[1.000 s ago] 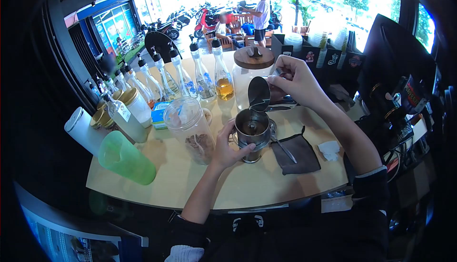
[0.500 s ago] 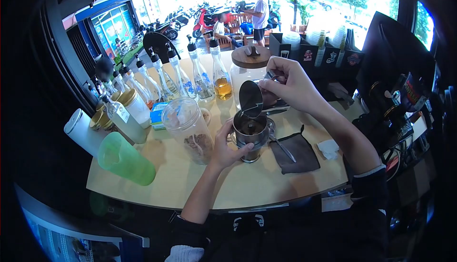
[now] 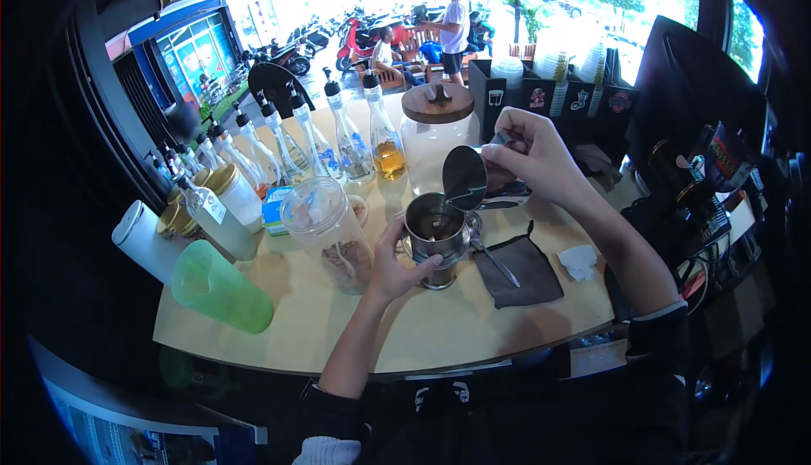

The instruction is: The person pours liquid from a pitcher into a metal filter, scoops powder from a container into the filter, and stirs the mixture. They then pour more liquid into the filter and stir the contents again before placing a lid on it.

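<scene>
My left hand [image 3: 394, 264] wraps the side of a steel drip filter cup [image 3: 434, 230] that stands on the rounded wooden counter [image 3: 439, 330]. Dark grounds show inside the cup. My right hand [image 3: 530, 154] holds a small shiny steel pitcher [image 3: 465, 178], tipped over the cup's rim with its mouth toward the cup. A metal spoon [image 3: 497, 264] lies beside the cup on a dark folded cloth [image 3: 517, 271].
A clear plastic jar [image 3: 328, 230] stands left of the cup, a green tumbler [image 3: 218, 288] and white bottle [image 3: 144, 240] farther left. Several pump syrup bottles [image 3: 348, 137] and a wooden-lidded glass jar [image 3: 434, 135] line the back. A crumpled tissue [image 3: 579, 261] lies right. People stand outside.
The tipped pitcher in my right hand has shifted slightly right over the cup's rim. My left hand stays on the filter cup. The view has drifted a little.
</scene>
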A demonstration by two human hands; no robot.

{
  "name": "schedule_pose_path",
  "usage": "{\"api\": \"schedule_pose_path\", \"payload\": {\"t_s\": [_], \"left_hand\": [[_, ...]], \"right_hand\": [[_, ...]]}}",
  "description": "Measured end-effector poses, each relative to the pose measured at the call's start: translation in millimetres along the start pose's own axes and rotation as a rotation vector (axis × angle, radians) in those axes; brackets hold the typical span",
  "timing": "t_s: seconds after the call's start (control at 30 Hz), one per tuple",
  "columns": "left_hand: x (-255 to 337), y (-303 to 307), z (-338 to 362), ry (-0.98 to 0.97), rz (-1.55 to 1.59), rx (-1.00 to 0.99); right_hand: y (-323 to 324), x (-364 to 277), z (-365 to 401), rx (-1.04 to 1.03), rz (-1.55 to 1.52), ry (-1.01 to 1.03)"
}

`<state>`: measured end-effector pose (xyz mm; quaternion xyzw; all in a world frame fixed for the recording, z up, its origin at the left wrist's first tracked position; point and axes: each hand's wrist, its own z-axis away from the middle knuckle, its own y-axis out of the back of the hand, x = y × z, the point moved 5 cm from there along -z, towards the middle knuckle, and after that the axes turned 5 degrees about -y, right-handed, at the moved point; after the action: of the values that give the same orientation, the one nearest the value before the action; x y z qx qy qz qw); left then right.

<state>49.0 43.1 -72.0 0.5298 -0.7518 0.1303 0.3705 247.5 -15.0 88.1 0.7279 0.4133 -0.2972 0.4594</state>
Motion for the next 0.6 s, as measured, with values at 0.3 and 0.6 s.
{"api": "schedule_pose_path", "payload": {"t_s": [0.3, 0.6], "left_hand": [[0, 0, 0, 0.035, 0.022, -0.012], [3, -1, 0, 0.028, 0.027, -0.001]], "right_hand": [[24, 99, 9, 0.171, -0.404, -0.159], [7, 213, 30, 0.412, -0.758, -0.363]]}}
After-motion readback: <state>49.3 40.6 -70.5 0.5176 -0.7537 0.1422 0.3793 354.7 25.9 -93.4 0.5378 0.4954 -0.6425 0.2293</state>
